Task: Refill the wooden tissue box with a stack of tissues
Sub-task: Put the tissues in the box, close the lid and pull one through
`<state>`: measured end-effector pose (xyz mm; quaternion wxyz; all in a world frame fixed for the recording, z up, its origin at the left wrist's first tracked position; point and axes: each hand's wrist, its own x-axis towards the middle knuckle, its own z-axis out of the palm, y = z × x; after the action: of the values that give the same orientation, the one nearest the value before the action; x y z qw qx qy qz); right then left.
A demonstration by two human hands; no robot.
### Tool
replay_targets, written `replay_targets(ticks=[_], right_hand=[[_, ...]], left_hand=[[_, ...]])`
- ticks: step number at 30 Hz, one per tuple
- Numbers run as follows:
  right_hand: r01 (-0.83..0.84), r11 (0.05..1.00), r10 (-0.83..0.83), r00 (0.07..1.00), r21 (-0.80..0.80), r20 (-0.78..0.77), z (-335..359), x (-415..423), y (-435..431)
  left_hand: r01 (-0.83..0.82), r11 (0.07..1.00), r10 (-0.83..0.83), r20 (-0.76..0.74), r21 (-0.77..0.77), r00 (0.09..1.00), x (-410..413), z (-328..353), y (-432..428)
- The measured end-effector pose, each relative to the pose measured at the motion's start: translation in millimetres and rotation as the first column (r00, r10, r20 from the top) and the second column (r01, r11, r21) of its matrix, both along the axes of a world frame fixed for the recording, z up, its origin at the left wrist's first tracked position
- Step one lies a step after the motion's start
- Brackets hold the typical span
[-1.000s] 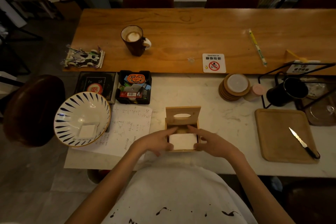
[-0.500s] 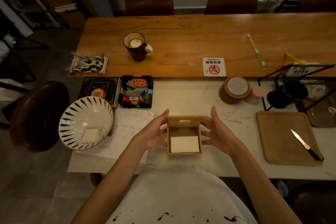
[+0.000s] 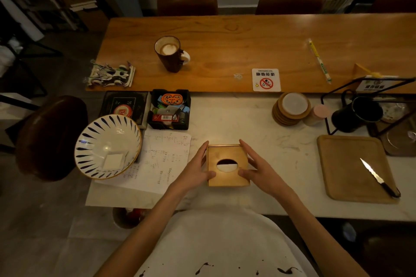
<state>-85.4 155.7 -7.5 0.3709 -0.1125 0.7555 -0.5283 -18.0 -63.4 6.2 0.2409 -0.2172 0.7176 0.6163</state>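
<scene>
Your left hand [image 3: 195, 170]: it presses flat on the left side of the box [image 3: 227, 166], thumb on the lid, fingers along the wall
Your right hand [image 3: 256, 167]: it presses on the right side of the box, thumb on the lid, so both hands clamp the box between them
Box: it sits on the white table [image 3: 225, 119] right in front of you, lid shut
Tissues [image 3: 227, 167]: you can see a bit of white through the oval hole in the lid
Paper [image 3: 162, 159]: it lies just left of your left hand, with writing on it
Bowl [image 3: 108, 146]: it is left of the paper, tilted, with a white square inside
Board [image 3: 355, 168]: it is well to your right, with a knife [image 3: 378, 177] lying on it
Black tray [image 3: 168, 112]: it is past the paper, full of small things
Coasters [image 3: 290, 108]: they are stacked past the box, to the right
Cup [image 3: 170, 54]: it stands on the brown table [image 3: 247, 42] far from you
</scene>
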Motion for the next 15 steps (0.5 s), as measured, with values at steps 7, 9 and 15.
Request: replay_targets(ticks=[7, 9, 15], right_hand=[[-0.037, 0.916, 0.216, 0.884, 0.400, -0.414, 8, 8, -15], [0.047, 0.916, 0.240, 0.729, 0.398, -0.641, 14, 12, -27], [0.058, 0.865, 0.372, 0.595, 0.499, -0.713, 17, 17, -55]], left_hand=[[-0.004, 0.996, 0.003, -0.017, -0.091, 1.000, 3, -10, 1], [-0.009, 0.997, 0.007, -0.017, -0.076, 1.000, 4, -10, 0], [0.001, 0.995, -0.001, -0.003, -0.101, 1.000, 2, -12, 0]])
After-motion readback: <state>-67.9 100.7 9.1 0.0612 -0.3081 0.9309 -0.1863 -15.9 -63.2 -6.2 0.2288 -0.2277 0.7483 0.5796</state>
